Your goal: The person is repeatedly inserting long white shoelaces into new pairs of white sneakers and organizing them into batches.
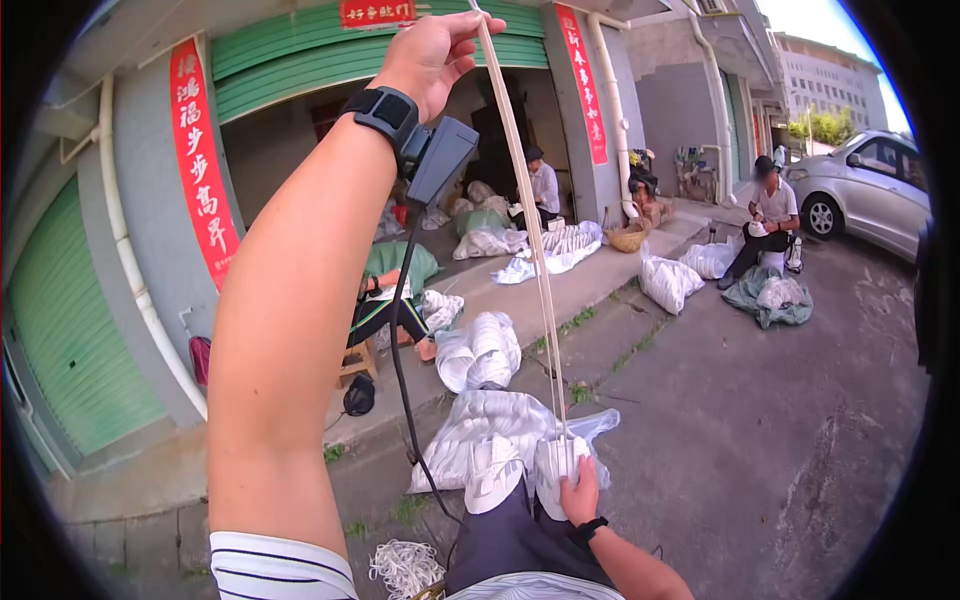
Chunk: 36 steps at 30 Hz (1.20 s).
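Observation:
My left hand (440,58) is raised high at the top, its fingers pinched on a long white shoelace (540,260). The lace's strands run down taut to a white shoe (553,462) by my right knee. My right hand (580,492) grips that shoe from its right side; the fingers underneath are partly hidden. Beside it, a second white shoe (492,472) lies over my left knee. Both my wrists wear dark straps, and the left one carries a grey box (443,160) with a black cable. A tangle of white laces (405,568) lies left of my lap.
In front of me lie a clear bag of white shoes (470,425) and a stack of white shoes (482,350). Several people sit working farther off, among sacks (670,280) and a wicker basket (627,237). A silver car (865,185) is parked at right.

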Each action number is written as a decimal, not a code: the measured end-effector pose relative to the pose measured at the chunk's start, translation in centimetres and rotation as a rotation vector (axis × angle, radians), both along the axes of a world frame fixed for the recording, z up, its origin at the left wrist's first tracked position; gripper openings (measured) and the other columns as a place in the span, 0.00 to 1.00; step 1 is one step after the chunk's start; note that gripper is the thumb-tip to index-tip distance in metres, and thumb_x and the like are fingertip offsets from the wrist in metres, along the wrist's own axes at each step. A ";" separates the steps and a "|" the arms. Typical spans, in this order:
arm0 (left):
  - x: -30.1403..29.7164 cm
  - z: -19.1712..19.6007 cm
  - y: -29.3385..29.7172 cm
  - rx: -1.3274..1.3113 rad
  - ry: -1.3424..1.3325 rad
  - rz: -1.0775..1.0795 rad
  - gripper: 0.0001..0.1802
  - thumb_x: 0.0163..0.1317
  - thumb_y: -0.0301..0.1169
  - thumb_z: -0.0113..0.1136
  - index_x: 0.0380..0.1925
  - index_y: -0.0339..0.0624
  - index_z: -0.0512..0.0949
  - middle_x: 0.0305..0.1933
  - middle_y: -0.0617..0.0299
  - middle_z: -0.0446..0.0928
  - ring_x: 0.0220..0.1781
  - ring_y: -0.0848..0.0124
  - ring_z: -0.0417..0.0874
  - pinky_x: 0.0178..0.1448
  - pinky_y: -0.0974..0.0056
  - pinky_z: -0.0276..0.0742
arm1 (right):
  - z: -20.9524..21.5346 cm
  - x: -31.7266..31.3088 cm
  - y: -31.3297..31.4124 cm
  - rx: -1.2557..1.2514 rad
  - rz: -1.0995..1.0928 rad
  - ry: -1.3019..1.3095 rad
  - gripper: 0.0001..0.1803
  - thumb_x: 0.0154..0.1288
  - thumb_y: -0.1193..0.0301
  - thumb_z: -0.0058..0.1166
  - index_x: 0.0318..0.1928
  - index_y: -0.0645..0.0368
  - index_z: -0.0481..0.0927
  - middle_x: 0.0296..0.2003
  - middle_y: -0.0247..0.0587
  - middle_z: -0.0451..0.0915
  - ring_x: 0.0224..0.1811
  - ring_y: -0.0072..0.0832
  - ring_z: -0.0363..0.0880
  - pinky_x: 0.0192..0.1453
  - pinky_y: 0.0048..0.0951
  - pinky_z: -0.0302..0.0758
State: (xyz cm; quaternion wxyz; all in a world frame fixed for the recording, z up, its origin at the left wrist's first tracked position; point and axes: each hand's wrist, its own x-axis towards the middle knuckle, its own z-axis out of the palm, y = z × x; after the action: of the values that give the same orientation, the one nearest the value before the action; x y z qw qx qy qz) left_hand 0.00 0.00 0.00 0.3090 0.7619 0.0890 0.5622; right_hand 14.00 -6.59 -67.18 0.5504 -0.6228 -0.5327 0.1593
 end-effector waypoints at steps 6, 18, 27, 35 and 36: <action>0.1 -0.7 -0.7 -0.032 -0.026 0.040 0.10 0.69 0.32 0.57 0.45 0.42 0.80 0.44 0.65 0.85 0.31 0.87 0.74 0.36 0.78 0.74 | 0.4 -0.2 -0.5 -0.020 -0.004 0.037 0.35 0.61 0.70 0.59 0.67 0.70 0.64 0.69 0.70 0.59 0.73 0.58 0.56 0.77 0.45 0.53; 0.3 -0.8 -0.1 -0.025 -0.014 0.037 0.09 0.69 0.32 0.57 0.44 0.43 0.81 0.44 0.64 0.85 0.31 0.86 0.74 0.36 0.77 0.74 | 0.8 0.0 -2.0 -0.054 -0.022 0.019 0.36 0.61 0.68 0.59 0.67 0.69 0.64 0.69 0.68 0.60 0.73 0.57 0.57 0.76 0.44 0.55; -0.8 -1.8 4.1 -0.093 0.032 0.009 0.12 0.70 0.33 0.53 0.39 0.37 0.83 0.23 0.74 0.74 0.23 0.85 0.71 0.26 0.79 0.69 | -1.6 -0.5 3.6 -0.027 -0.026 0.017 0.33 0.66 0.66 0.57 0.67 0.69 0.65 0.69 0.67 0.60 0.73 0.55 0.58 0.76 0.43 0.56; -0.4 -11.0 6.4 -0.189 0.185 -0.052 0.13 0.72 0.32 0.52 0.42 0.34 0.81 0.27 0.72 0.77 0.25 0.84 0.72 0.29 0.79 0.73 | -6.1 1.4 8.3 -0.042 0.099 0.167 0.34 0.61 0.79 0.53 0.69 0.66 0.63 0.72 0.59 0.60 0.76 0.45 0.57 0.77 0.35 0.55; -0.8 -13.1 6.1 -0.253 0.193 -0.035 0.13 0.72 0.32 0.52 0.43 0.34 0.81 0.29 0.70 0.79 0.26 0.83 0.73 0.30 0.78 0.73 | -5.6 1.5 8.5 -0.058 0.109 0.172 0.34 0.61 0.79 0.53 0.69 0.66 0.63 0.72 0.59 0.60 0.76 0.45 0.57 0.77 0.35 0.55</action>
State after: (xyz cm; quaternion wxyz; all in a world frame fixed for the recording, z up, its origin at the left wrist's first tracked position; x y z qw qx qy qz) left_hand -0.75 6.13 -13.11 0.4021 0.7690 0.1749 0.4651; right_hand 15.48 1.94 -72.77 0.5662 -0.5928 -0.5118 0.2571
